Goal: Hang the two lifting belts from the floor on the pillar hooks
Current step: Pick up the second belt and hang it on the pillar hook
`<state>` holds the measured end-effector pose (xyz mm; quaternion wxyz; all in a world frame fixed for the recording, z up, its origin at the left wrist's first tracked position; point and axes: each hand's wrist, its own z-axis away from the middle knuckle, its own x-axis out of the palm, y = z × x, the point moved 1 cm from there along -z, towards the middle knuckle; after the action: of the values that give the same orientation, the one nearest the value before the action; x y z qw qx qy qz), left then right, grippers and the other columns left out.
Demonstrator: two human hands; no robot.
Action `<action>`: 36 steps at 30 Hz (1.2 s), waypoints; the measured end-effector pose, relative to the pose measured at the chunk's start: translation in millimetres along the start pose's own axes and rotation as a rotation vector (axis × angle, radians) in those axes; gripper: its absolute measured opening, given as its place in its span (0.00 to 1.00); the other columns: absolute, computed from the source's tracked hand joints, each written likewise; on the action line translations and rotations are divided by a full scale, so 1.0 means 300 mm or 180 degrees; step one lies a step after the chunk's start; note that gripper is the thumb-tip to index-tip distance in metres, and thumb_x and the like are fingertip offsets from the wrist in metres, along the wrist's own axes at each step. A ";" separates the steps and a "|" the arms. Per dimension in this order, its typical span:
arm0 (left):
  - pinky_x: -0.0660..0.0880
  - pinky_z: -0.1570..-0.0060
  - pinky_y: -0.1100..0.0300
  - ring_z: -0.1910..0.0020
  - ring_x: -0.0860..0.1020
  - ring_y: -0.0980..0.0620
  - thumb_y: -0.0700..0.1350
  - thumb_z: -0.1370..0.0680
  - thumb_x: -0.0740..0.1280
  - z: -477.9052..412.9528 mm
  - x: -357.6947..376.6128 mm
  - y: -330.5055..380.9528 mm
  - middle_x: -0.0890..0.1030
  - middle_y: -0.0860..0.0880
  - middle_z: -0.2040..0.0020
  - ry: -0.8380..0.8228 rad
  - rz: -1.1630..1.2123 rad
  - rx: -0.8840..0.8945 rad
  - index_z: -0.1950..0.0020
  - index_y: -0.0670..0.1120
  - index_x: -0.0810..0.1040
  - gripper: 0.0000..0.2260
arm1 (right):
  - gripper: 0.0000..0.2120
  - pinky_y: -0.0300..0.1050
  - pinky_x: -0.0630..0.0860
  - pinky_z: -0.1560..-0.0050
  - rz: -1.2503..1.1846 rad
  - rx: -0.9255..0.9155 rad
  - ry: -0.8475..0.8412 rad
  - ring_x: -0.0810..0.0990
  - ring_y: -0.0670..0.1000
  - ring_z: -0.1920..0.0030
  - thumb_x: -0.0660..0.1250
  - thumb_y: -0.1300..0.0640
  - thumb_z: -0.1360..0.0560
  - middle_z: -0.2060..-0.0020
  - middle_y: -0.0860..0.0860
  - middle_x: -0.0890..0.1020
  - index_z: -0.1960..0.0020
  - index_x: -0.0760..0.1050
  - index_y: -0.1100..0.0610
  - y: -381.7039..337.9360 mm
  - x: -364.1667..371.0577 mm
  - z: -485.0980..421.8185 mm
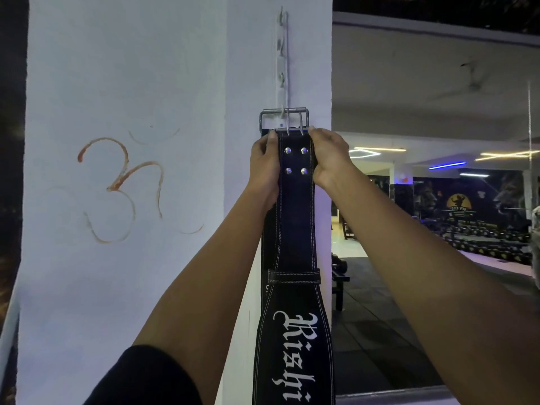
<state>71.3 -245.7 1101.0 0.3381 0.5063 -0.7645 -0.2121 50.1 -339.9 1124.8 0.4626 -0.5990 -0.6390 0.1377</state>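
Note:
A black leather lifting belt (295,217) with white stitching and white lettering hangs down the white pillar (251,68). Its steel buckle (284,120) sits over the lowest hook of a white hook strip (282,62) fixed to the pillar. My left hand (264,168) grips the belt's left edge just under the buckle. On the right edge, level with it, my right hand (328,159) grips too. Behind this belt, along its left side, a second dark strap edge (267,244) shows; I cannot tell if it is the other belt.
Several hooks higher on the strip carry nothing. An orange symbol (119,188) is painted on the pillar's left face. To the right a dim gym opens up with a dumbbell rack (482,238), a bench (340,276) and dark rubber floor.

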 end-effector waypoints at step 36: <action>0.80 0.53 0.50 0.58 0.78 0.43 0.40 0.27 0.68 -0.748 0.084 0.112 0.81 0.39 0.53 0.1076 -0.0333 0.0451 0.53 0.36 0.75 0.07 | 0.10 0.57 0.81 0.49 -0.0023 -0.0468 0.0313 0.83 0.55 0.55 0.73 0.69 0.33 0.54 0.58 0.83 0.56 0.74 0.63 -0.145 0.251 -0.660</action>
<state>207.8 -251.5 1283.8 0.4138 0.5962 -0.6825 -0.0870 183.1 -358.2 1294.4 0.4487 -0.6350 -0.6260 0.0592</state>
